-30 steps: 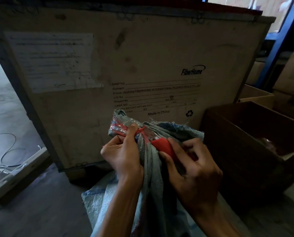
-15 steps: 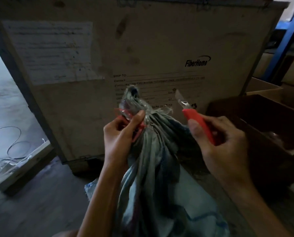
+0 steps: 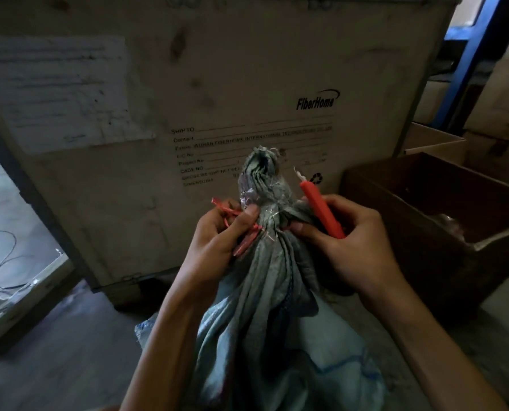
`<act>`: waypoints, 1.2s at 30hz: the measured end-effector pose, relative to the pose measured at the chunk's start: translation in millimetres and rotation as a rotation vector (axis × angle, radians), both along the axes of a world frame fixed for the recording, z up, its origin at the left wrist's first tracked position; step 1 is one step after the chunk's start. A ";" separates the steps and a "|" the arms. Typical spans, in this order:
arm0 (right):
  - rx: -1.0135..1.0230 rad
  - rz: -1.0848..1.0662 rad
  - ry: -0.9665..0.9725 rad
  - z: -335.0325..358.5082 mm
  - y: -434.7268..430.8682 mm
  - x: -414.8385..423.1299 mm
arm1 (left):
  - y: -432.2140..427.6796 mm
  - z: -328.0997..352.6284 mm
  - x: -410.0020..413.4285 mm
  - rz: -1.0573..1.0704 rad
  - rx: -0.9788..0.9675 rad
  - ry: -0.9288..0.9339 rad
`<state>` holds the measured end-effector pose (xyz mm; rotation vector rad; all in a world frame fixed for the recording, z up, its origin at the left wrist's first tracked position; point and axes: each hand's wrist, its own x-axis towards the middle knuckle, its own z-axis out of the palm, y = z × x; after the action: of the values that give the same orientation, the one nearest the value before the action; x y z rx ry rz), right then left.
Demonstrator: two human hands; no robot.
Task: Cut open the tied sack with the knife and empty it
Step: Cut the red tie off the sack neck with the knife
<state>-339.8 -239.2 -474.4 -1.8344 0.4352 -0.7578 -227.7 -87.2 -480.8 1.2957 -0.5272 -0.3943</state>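
A grey-blue woven sack stands upright in front of me, its neck bunched and pointing up. My left hand pinches loose red string at the left side of the neck. My right hand holds a red utility knife with its short blade pointing up, clear of the fabric. The right thumb presses against the right side of the sack's neck. Whether string still circles the neck is unclear.
A large plywood shipping crate with printed labels stands directly behind the sack. A dark open wooden box sits at the right, cardboard boxes behind it. A thin cable loops on the concrete floor at the left.
The knife came off the tie and swung out to the right, then my right hand returned to the neck with the blade up. Red string now hangs loose in my left hand.
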 end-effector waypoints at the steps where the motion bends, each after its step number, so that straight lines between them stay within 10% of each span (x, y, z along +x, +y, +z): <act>1: 0.016 0.015 0.016 1.3 -0.2 -1.1 | -1.7 -2.2 0.4 0.017 -0.004 0.009; 13: -0.703 -0.093 0.014 9.2 29.8 -17.8 | -7.4 6.1 -2.9 0.202 -0.041 0.064; 36: -0.749 -0.125 0.081 10.8 47.9 -14.8 | -11.4 -6.5 0.9 0.323 -0.070 -0.276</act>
<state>-354.6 -191.3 -463.6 -2.5572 0.3410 -1.0240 -226.8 -98.6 -487.3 1.3483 -0.5453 0.0729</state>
